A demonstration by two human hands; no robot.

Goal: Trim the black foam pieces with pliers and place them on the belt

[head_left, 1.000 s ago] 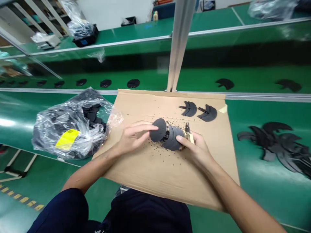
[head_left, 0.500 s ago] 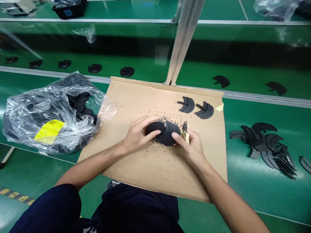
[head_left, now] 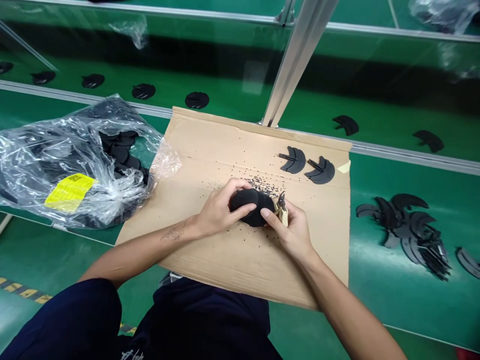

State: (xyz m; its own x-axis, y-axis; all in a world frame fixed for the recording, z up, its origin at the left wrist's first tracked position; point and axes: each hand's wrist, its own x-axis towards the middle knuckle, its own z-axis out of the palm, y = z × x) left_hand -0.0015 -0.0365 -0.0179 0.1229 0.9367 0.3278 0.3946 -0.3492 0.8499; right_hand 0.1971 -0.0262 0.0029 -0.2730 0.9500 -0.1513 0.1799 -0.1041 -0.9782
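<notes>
Both my hands meet over the middle of a brown cardboard sheet (head_left: 232,260). My left hand (head_left: 219,210) is closed on a stack of black round discs (head_left: 250,207), fingers wrapped over its left end. My right hand (head_left: 294,232) grips the stack's right end and also holds small cutters (head_left: 281,209) with pale handles against the palm. Tiny black trimmings (head_left: 262,185) are scattered on the cardboard just beyond the hands. Two black crescent-shaped pieces (head_left: 307,165) lie at the far right of the sheet.
A clear plastic bag (head_left: 75,165) with a yellow label, full of black discs, lies to the left. A pile of black offcuts (head_left: 412,230) sits on the green table at right. Behind a metal rail, black pieces (head_left: 142,91) lie spaced along a green conveyor. A slanted metal post (head_left: 296,55) rises behind.
My hands have pushed the two separated groups of discs together into one compact stack. The camera has tilted down, so the scene sits higher in view.
</notes>
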